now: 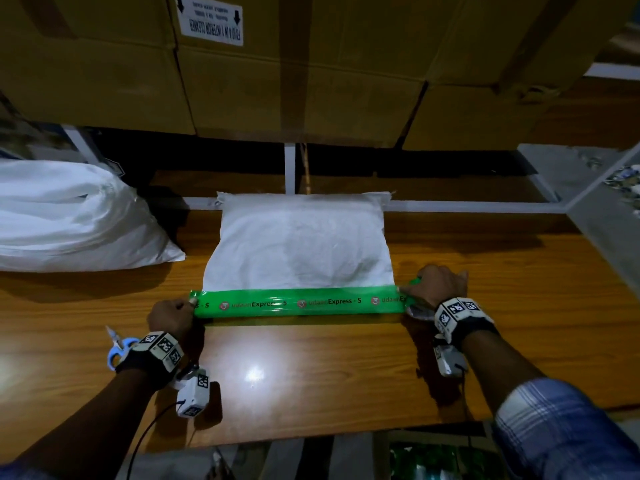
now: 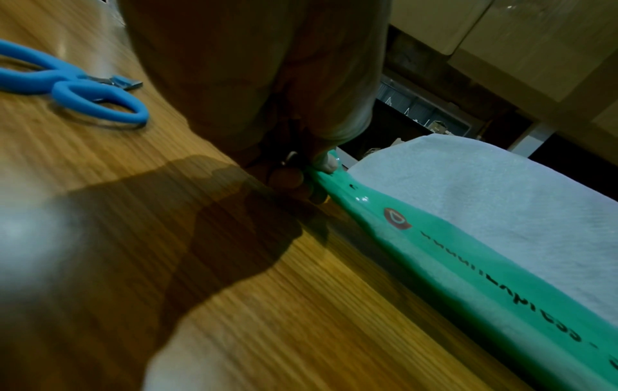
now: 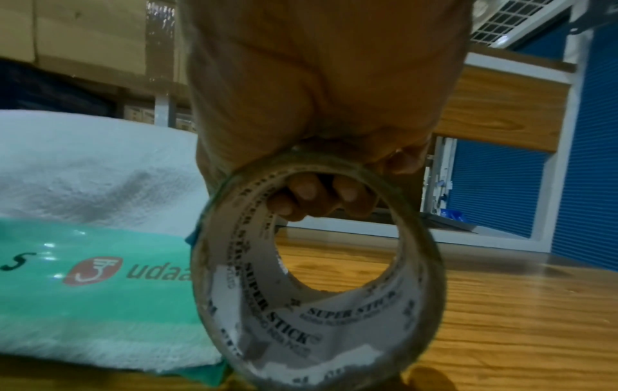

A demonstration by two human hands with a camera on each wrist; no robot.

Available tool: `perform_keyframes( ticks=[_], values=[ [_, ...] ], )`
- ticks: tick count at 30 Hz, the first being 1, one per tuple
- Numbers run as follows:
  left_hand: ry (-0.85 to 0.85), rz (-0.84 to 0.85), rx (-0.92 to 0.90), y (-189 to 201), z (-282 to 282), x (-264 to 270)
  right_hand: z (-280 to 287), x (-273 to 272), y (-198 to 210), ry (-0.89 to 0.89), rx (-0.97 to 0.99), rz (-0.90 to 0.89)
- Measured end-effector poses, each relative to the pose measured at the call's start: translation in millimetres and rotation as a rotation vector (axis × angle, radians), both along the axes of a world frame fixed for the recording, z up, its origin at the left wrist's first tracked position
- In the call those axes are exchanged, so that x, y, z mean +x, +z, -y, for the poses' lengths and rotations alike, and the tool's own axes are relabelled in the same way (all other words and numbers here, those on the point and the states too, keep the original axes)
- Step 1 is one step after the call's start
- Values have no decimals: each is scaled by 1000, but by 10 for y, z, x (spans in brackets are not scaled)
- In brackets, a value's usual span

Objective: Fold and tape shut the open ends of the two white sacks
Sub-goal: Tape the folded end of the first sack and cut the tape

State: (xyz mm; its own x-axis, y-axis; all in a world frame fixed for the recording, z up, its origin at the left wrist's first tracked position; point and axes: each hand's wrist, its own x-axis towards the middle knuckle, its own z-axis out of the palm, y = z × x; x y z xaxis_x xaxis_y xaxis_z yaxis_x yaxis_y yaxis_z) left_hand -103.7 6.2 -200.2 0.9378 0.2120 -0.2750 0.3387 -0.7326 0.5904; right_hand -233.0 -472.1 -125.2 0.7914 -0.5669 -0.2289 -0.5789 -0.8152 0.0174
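Observation:
A flat white sack (image 1: 299, 244) lies in the middle of the wooden table (image 1: 311, 375). A strip of green printed tape (image 1: 299, 302) runs across its near folded edge. My left hand (image 1: 173, 317) pinches the tape's free left end (image 2: 329, 169) just past the sack's corner. My right hand (image 1: 436, 284) grips the tape roll (image 3: 317, 277) at the sack's right corner, fingers curled through its core. A second, fuller white sack (image 1: 69, 220) lies at the far left of the table.
Blue-handled scissors (image 1: 117, 348) lie on the table left of my left wrist. Stacked cardboard boxes (image 1: 277, 64) fill the shelf behind the sacks. A grey metal frame (image 1: 588, 188) stands at the right. The table's front edge is close to my forearms.

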Motion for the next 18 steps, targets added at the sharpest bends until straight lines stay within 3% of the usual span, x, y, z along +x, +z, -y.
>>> perform_keyframes(
  ticks=[18],
  values=[
    [-47,63,18,-19,13,15,-185,344,-220,11,-89,-197]
  ],
)
